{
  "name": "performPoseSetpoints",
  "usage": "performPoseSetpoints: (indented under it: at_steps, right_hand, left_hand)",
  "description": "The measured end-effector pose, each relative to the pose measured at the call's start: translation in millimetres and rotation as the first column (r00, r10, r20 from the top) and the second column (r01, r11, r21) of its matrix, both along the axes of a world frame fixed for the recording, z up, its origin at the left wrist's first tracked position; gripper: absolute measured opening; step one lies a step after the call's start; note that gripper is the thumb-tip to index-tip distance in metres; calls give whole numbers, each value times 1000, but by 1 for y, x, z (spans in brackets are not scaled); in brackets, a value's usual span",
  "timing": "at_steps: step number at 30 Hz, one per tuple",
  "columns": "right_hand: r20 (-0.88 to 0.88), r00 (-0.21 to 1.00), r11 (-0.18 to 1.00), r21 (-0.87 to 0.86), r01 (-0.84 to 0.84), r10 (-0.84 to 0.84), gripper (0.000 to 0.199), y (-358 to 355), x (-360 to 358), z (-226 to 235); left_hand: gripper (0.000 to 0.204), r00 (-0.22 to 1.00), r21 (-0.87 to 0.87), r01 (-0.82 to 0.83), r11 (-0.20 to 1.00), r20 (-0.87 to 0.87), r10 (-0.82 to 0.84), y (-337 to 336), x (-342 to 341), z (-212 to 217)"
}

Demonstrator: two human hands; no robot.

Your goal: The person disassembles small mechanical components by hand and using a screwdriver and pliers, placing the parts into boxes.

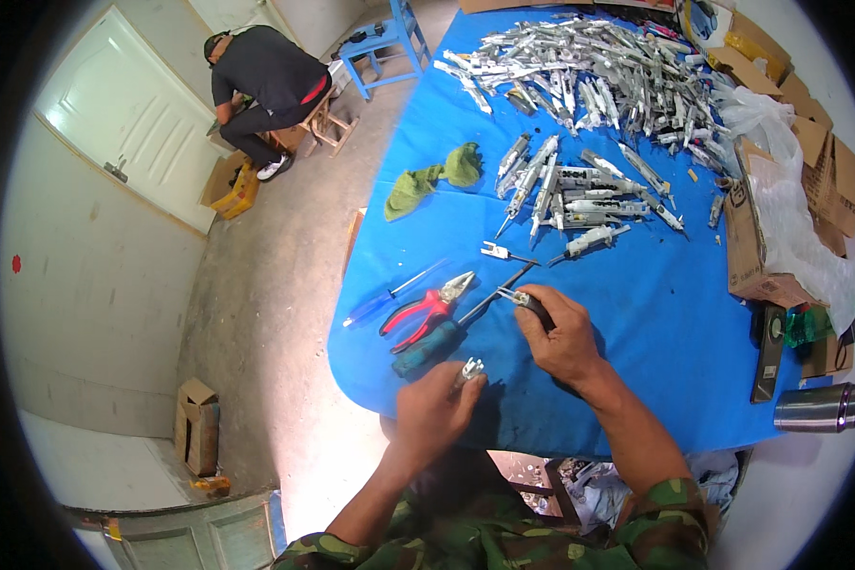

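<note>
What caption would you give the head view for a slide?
At a blue table, left hand holds a small metal part, right hand a dark-handled tool.

blue table cover [636, 313], red-handled pliers [426, 313], green rag [434, 179], camouflage sleeves [670, 518]

Hands [503, 370] over blue table [655, 323]

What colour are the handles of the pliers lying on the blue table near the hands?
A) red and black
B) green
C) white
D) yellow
A: the pliers lie on the blue table just beyond the left hand, and their handles are red with black, beside a blue-handled screwdriver.
</note>
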State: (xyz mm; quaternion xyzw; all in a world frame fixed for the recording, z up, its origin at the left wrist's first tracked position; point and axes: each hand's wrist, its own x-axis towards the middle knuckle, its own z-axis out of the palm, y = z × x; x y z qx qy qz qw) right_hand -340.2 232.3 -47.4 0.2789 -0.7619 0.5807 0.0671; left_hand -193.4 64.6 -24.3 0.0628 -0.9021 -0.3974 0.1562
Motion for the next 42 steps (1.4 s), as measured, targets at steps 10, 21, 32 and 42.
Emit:
performPoseSetpoints:
  at_steps: [10,21,32,42]
  right_hand:
    - [-103,995,991,132,5,9,17,2,-1,1]
    - [-140,988,972,214,96,-66,18,-3,5,-3]
    - [-48,991,982,139,130,-124,18,-3,29,-3]
    - [564,766,842,-536,54,310,20,-39,199,18]
  left_hand:
    - [19,986,5,-106,994,131,104,-22,29,8]
    - [24,963,308,-260,915,151,223,-46,73,12]
    - [19,957,531,-290,796,181,228,-75,126,1]
    - [24,985,810,-155,565,167,31,-70,153,9]
